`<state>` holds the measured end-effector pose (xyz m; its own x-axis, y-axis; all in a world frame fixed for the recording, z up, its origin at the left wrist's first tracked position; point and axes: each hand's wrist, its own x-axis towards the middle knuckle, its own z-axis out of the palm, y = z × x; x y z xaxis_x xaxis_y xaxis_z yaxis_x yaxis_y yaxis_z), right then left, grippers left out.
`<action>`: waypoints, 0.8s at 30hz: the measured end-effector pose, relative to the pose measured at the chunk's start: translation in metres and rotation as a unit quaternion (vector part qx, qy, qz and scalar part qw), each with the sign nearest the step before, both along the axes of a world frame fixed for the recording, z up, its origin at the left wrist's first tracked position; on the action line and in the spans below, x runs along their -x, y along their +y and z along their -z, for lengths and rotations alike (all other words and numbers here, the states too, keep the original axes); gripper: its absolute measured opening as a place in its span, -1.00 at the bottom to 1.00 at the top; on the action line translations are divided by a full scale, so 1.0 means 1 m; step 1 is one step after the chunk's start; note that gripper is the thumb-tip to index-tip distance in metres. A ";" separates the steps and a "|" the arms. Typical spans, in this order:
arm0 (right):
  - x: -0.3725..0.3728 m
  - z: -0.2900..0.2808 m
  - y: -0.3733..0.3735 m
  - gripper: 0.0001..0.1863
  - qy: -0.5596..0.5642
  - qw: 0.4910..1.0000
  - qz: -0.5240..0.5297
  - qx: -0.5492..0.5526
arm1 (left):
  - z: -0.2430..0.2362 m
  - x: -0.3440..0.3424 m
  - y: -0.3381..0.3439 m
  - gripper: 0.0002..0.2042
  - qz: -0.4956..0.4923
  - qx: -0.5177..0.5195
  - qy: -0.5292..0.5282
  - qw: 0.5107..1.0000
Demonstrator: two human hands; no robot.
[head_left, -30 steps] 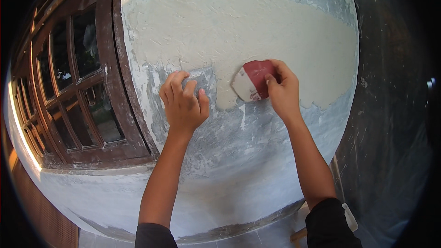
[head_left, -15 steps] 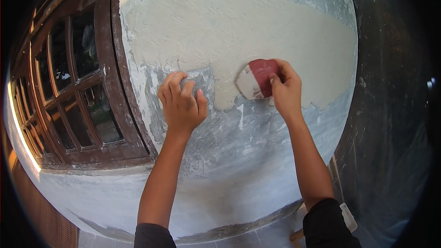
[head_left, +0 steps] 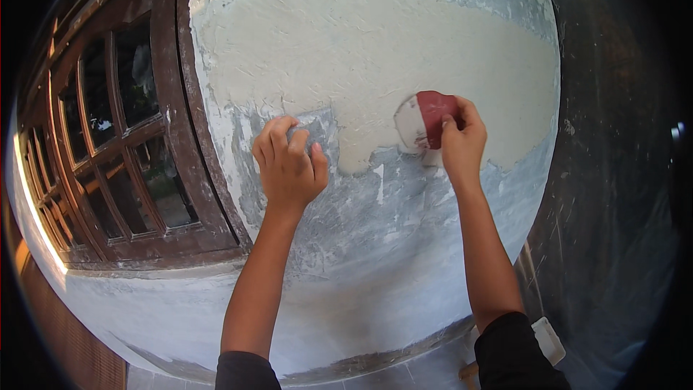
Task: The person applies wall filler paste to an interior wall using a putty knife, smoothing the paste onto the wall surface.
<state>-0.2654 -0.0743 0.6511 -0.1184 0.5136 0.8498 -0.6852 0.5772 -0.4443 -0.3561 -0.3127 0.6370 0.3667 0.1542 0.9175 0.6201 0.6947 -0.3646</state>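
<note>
While your left hand stands with its fingers bent and apart in front of the wall, your right hand clamps a flat scraper between the thumb and the fingers. Nothing shows in the left hand's grasp, and you cannot tell from this angle whether its fingertips touch the surface.

Before you, a broad coat of pale beige filler covers the upper wall, mostly smooth toward the right and scored with short, raised ridges toward the left. Its lower edge is ragged, and below it the wall turns mottled grey, streaked with chalky white. On your left, a brown wooden window frame, scuffed and flecked with white, holds dark, reflective glass panes. A dark sheet with a dull sheen and pale scratches hangs on the far right. Near your right sleeve sits a whitish container with a rounded corner.

The scraper lies at the lower border of the filler, right of centre. You grip it by its smooth, dull red side; the opposite side, facing left, has a rounded outline and is caked with off-white filler, smudged darker in spots.
</note>
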 end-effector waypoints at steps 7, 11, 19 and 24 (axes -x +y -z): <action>-0.005 0.004 -0.025 -0.71 -0.057 0.996 -0.001 -0.064 | 0.000 0.002 -0.002 -0.58 -0.004 -0.002 -0.003 1.000; -0.010 -0.003 0.005 -0.71 -0.011 0.996 -0.053 0.077 | -0.002 0.000 0.001 -0.58 -0.008 -0.006 -0.001 1.000; -0.005 0.010 -0.001 -0.71 -0.009 0.998 -0.025 0.052 | -0.001 0.001 0.002 -0.58 -0.009 -0.006 -0.001 1.000; 0.001 0.034 -0.042 -0.72 -0.005 0.995 -0.089 -0.037 | 0.001 0.003 -0.001 -0.58 -0.012 -0.007 -0.008 1.000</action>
